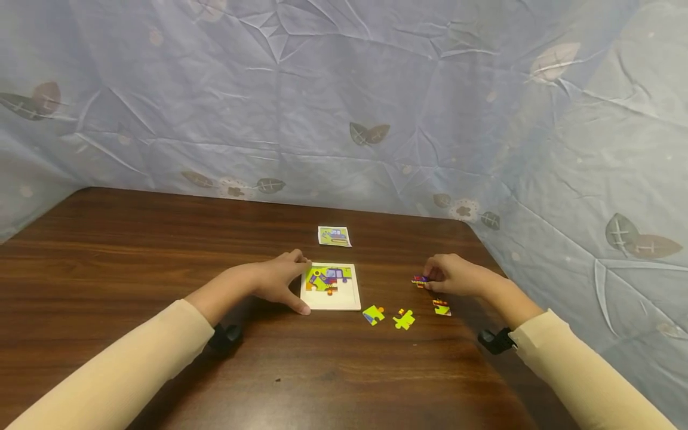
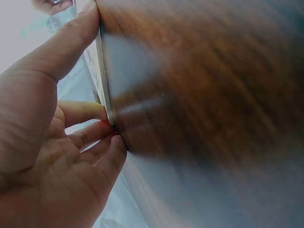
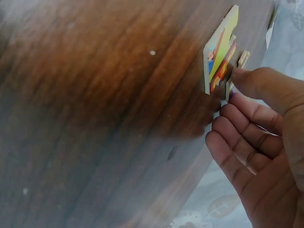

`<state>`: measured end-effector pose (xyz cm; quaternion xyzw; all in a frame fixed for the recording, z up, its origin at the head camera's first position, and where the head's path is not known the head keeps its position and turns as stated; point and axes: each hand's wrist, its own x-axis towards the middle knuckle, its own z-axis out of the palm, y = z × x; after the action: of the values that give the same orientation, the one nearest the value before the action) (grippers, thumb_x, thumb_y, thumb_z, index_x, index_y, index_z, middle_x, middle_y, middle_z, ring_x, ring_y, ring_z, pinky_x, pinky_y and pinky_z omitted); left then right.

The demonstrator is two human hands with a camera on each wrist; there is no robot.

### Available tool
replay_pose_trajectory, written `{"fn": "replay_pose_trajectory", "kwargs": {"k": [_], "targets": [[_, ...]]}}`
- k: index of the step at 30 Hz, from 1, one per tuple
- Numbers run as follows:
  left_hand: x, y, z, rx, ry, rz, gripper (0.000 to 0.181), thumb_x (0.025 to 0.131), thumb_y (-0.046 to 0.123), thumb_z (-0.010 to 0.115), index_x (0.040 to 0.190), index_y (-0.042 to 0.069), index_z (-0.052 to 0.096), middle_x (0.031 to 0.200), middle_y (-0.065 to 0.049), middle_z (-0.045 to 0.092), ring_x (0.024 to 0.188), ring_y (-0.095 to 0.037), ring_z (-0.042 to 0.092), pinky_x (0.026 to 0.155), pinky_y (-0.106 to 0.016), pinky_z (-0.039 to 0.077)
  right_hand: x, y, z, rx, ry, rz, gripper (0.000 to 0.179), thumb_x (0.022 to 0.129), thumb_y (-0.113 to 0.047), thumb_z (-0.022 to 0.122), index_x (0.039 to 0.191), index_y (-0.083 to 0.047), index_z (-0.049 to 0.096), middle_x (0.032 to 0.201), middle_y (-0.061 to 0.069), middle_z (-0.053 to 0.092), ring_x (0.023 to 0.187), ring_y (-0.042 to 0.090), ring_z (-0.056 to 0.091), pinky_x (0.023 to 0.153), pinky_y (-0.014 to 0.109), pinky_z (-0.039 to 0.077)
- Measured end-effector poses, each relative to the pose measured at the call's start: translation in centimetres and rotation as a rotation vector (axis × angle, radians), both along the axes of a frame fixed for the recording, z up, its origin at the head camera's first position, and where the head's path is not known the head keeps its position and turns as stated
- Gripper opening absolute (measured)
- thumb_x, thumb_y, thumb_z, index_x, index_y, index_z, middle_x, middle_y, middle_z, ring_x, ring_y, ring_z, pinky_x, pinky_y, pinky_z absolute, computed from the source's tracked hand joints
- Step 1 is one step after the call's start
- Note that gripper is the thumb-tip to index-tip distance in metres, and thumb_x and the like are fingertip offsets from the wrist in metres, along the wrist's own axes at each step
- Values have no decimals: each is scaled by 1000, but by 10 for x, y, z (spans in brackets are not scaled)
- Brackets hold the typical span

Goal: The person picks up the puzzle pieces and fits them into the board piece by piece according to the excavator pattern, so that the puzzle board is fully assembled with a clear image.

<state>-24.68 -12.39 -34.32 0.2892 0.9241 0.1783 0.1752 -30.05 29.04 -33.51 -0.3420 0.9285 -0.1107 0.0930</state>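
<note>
Puzzle piece [image 1: 418,280] with a striped band is sitting right of centre in the head frame, its long axis running roughly left to right and a small tab pointing toward the bottom edge. The right hand [image 1: 457,275] is pinching it between thumb and forefinger. Just below, a green-and-red piece [image 1: 442,309] is lying on the table [image 1: 322,370]; two green pieces [image 1: 405,321] are lying farther left. The white tray [image 1: 349,301], at centre, is holding a partly joined vehicle picture [image 1: 334,273] along its top and left, its lower right showing bare. The left hand [image 1: 276,280] is gripping the tray's left side, thumb at the lower edge, fingertips at the upper left. Only the left wrist view is showing the tray edge-on; the right wrist view is revealing the green-and-red piece's thickness. Above the tray, a picture card [image 1: 334,236] is lying; a leaf-patterned curtain [image 1: 322,89] is filling the top.
</note>
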Motion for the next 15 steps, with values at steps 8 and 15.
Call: {"fn": "replay_pose_trajectory", "kwargs": {"k": [8,15], "targets": [[1,0,-1,0,-10,7,108,88,49,83,161,-8,28,158,-24,34,150,-42,34,124,-58,36,-1,-4,-3,-1,8,5,16,95,-18,76,96,-4,70,87,2,71,77,5,63,70,24,56],[1,0,0,5,-17,9,108,88,48,83,162,-8,28,159,-23,34,151,-42,33,124,-58,35,2,-30,-1,-11,23,52,15,96,-20,76,95,-6,70,88,1,69,78,5,61,71,24,55]]}}
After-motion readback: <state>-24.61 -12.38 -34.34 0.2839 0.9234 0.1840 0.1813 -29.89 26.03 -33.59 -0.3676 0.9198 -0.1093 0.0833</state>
